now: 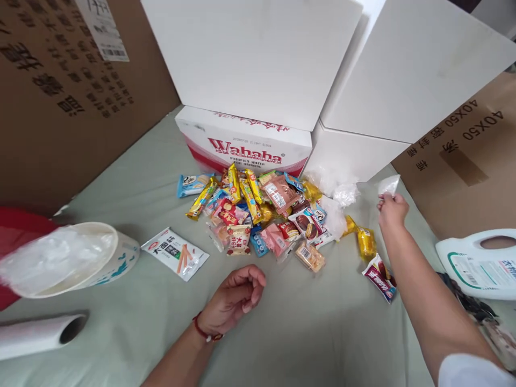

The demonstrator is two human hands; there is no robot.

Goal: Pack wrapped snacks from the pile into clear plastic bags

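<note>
Pale green cloth bears a heap of colourful wrapped snacks. Right hand, at its three o'clock, pinches white plastic bag; left hand, seven o'clock, loosely curled.

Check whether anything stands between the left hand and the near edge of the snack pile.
Nothing visible does: only green cloth shows between the left hand and the pile's near edge, where the beige packet with red print and a blue packet lie.
</note>
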